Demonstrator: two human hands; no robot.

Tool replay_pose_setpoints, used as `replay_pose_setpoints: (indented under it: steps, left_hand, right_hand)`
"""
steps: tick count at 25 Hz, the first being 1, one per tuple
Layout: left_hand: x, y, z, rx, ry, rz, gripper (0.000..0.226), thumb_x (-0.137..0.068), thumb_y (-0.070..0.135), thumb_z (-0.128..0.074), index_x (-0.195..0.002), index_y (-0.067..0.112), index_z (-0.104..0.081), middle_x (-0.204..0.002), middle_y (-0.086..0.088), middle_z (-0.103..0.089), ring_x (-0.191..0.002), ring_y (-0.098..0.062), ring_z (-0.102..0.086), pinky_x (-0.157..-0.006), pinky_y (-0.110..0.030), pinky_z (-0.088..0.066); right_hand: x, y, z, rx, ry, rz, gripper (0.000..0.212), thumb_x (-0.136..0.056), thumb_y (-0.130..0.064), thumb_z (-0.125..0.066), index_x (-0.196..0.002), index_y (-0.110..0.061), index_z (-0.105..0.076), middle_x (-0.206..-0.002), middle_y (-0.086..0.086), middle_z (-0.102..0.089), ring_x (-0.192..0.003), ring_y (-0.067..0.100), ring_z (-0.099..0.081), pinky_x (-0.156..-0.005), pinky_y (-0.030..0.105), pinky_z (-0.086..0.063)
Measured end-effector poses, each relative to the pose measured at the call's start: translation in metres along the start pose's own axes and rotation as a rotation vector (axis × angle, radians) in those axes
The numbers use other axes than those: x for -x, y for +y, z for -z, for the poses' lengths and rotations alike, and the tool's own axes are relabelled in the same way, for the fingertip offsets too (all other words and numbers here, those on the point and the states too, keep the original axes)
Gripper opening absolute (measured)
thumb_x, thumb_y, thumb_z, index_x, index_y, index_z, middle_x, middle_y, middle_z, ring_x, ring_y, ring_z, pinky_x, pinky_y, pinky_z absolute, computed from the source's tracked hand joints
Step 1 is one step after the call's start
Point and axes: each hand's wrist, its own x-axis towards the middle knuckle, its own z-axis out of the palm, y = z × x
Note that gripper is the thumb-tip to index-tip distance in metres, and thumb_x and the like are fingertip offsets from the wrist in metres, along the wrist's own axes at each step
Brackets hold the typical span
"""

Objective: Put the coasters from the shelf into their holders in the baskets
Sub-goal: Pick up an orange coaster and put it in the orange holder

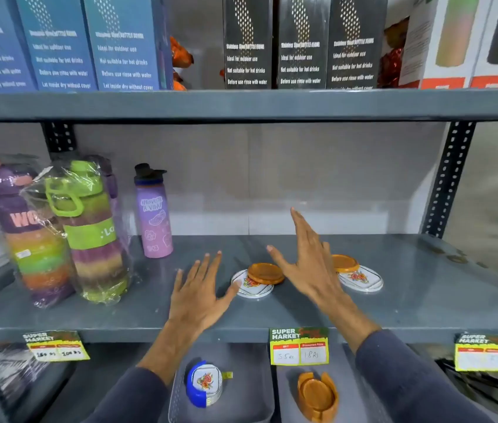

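Note:
On the grey shelf (424, 300) lie two small piles. An orange round coaster (265, 273) rests on a white flowered coaster (249, 286). Farther right a second orange coaster (344, 263) lies on another white flowered coaster (362, 280). My left hand (200, 293) hovers open just left of the first pile, its thumb near the white coaster. Between the two piles my right hand (308, 261) is raised with fingers spread, holding nothing. Below, a blue holder (195, 384) with white coasters sits in the left basket (177, 392). An orange holder (317, 396) sits in the right basket (284, 392).
Wrapped colourful bottles (89, 233) and a purple bottle (153, 215) stand at the shelf's left. Boxed bottles (247, 44) line the shelf above. Yellow price tags (299, 346) hang on the shelf's front edge. A black perforated upright (449, 178) stands at the right.

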Motion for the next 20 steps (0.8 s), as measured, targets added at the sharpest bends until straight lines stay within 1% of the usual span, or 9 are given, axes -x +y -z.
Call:
replay_pose_setpoints:
  steps: [1, 3, 5, 7, 10, 12, 15, 17, 20]
  left_hand:
    - [0.001, -0.004, -0.004, -0.015, -0.097, 0.025, 0.098, -0.078, 0.087, -0.019, -0.160, 0.034, -0.004, -0.169, 0.005, -0.010, -0.155, -0.018, -0.009, -0.125, -0.049, -0.003]
    - [0.001, -0.008, -0.010, -0.078, -0.202, 0.046, 0.098, -0.079, 0.088, -0.024, -0.160, 0.032, -0.011, -0.169, 0.006, -0.011, -0.155, -0.016, -0.006, -0.125, -0.048, -0.001]
    - [-0.002, -0.010, -0.011, -0.086, -0.211, 0.050, 0.096, -0.079, 0.088, -0.025, -0.159, 0.034, -0.017, -0.169, 0.007, -0.010, -0.155, -0.015, -0.004, -0.124, -0.048, 0.000]
    - [-0.001, -0.008, -0.011, -0.092, -0.212, 0.046, 0.095, -0.079, 0.088, -0.026, -0.158, 0.035, -0.019, -0.169, 0.008, -0.010, -0.155, -0.013, -0.004, -0.124, -0.047, 0.000]
    - [-0.003, -0.010, -0.011, -0.096, -0.207, 0.040, 0.096, -0.079, 0.089, -0.026, -0.158, 0.035, -0.019, -0.169, 0.008, -0.010, -0.155, -0.013, -0.004, -0.124, -0.047, -0.001]
    - [-0.002, -0.011, -0.012, -0.099, -0.211, 0.041, 0.096, -0.078, 0.089, -0.025, -0.158, 0.035, -0.019, -0.169, 0.008, -0.010, -0.155, -0.014, -0.004, -0.124, -0.048, -0.001]
    - [-0.002, -0.010, -0.012, -0.088, -0.206, 0.052, 0.096, -0.077, 0.090, -0.025, -0.157, 0.037, -0.020, -0.169, 0.009, -0.010, -0.155, -0.013, -0.003, -0.124, -0.047, 0.000]
    - [0.000, -0.010, -0.011, -0.084, -0.207, 0.055, 0.095, -0.078, 0.089, -0.025, -0.157, 0.037, -0.021, -0.169, 0.009, -0.009, -0.155, -0.012, -0.002, -0.124, -0.046, 0.001]
    - [-0.001, -0.011, -0.011, -0.079, -0.217, 0.048, 0.096, -0.078, 0.090, -0.023, -0.157, 0.037, -0.019, -0.169, 0.008, -0.008, -0.155, -0.013, -0.001, -0.124, -0.046, 0.001]
  right_hand:
    - [0.000, 0.003, -0.007, -0.020, -0.053, -0.054, 0.098, -0.090, -0.064, -0.060, -0.162, -0.030, -0.004, -0.166, 0.004, -0.031, -0.148, 0.027, -0.037, -0.118, 0.050, -0.030]
    - [-0.002, 0.010, -0.024, -0.040, -0.163, -0.140, 0.110, -0.081, -0.070, -0.066, -0.162, -0.032, -0.002, -0.152, 0.009, -0.050, -0.137, 0.030, -0.048, -0.116, 0.051, -0.032]
    - [-0.002, 0.018, -0.039, -0.062, -0.265, -0.216, 0.121, -0.072, -0.076, -0.069, -0.161, -0.033, 0.002, -0.143, 0.010, -0.057, -0.136, 0.031, -0.049, -0.116, 0.051, -0.029]
    - [-0.001, 0.026, -0.051, -0.063, -0.311, -0.253, 0.126, -0.069, -0.076, -0.071, -0.161, -0.033, 0.004, -0.135, 0.006, -0.062, -0.137, 0.028, -0.048, -0.115, 0.050, -0.025]
    - [-0.002, 0.033, -0.059, -0.081, -0.316, -0.258, 0.123, -0.072, -0.060, -0.079, -0.160, -0.033, 0.001, -0.134, -0.001, -0.065, -0.139, 0.025, -0.044, -0.114, 0.050, -0.021]
    - [-0.002, 0.037, -0.062, -0.124, -0.293, -0.277, 0.119, -0.072, -0.052, -0.083, -0.159, -0.033, -0.004, -0.132, -0.003, -0.066, -0.140, 0.024, -0.041, -0.112, 0.050, -0.020]
    - [-0.001, 0.035, -0.055, -0.171, -0.198, -0.240, 0.109, -0.069, -0.049, -0.085, -0.152, -0.033, -0.017, -0.119, -0.008, -0.064, -0.135, 0.023, -0.044, -0.107, 0.047, -0.022]
    - [0.002, 0.028, -0.042, -0.184, -0.126, -0.171, 0.104, -0.068, -0.054, -0.085, -0.146, -0.035, -0.020, -0.127, -0.008, -0.061, -0.133, 0.021, -0.044, -0.105, 0.044, -0.023]
    - [0.007, 0.007, -0.010, -0.177, 0.042, 0.020, 0.101, -0.062, -0.065, -0.082, -0.139, -0.042, -0.020, -0.142, -0.008, -0.050, -0.132, 0.020, -0.048, -0.098, 0.034, -0.022]
